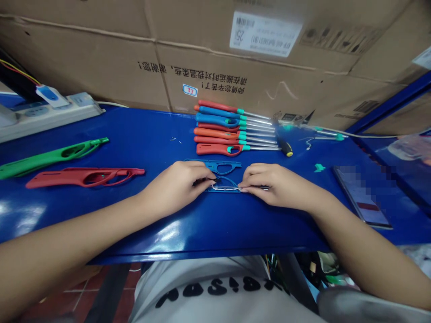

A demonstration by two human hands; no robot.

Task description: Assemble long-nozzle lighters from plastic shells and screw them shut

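Note:
On the blue table, two halves of a blue lighter casing lie between my hands. The farther casing half is partly behind my left fingers, and the nearer casing half lies under my fingertips. A thin white wire stretches across the nearer half. My left hand is closed in a pinch at the wire's left end, where a small dark part shows at the fingertips. My right hand pinches the wire's right end, and a short metallic piece shows under its fingers.
Several long-necked lighters lie in a row beyond my hands, beside a screwdriver. Red and green casings lie left, near a power strip. A phone lies right; a cardboard box stands behind.

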